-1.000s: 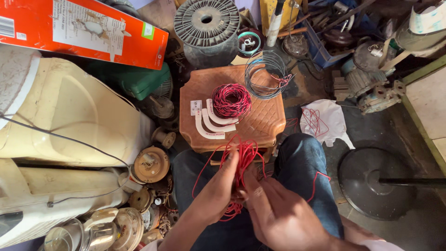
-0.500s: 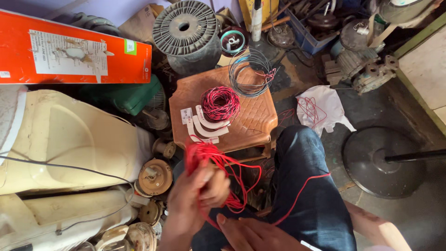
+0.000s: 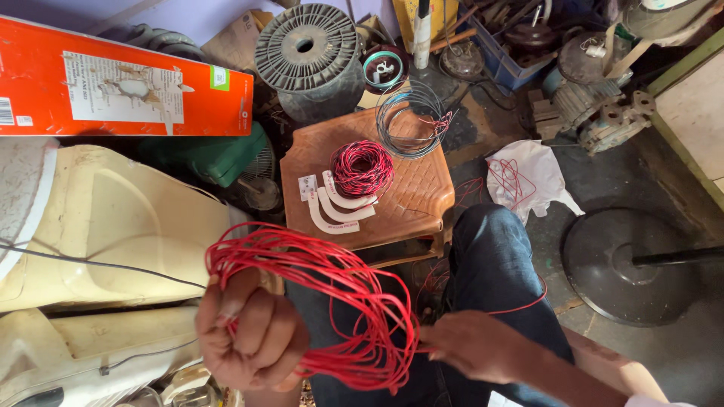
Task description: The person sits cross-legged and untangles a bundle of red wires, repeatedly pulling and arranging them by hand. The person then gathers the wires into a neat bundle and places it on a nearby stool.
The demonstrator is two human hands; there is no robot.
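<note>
The bottom of the picture is cutting off both arms, and the wrist of the left hand (image 3: 253, 339) is not showing. The fingers of the left hand are hiding part of the red wire loop (image 3: 317, 301), so it is hard to see how many turns are in it. The right hand (image 3: 483, 348) is showing only its back, so I cannot tell how its fingers are sitting; a thin red strand is running from the loop to this hand and on over the knee.

The left hand is making a fist around the big red wire loop, low in the picture, in front of the person's lap.

Behind it, one brown stool (image 3: 418, 192) is standing. On it are lying one red and black wire coil (image 3: 362, 167), one grey wire ring (image 3: 411, 120) and three white curved strips (image 3: 339, 211). One grey spool (image 3: 305, 49) is standing behind the stool. One orange box (image 3: 121, 83) is lying at the left, and one white cloth (image 3: 532, 177) is lying on the floor at the right.

Half a second ago the loop was smaller and bunched by both hands. Now it is spreading wide and the right hand is sitting apart from the left hand.
</note>
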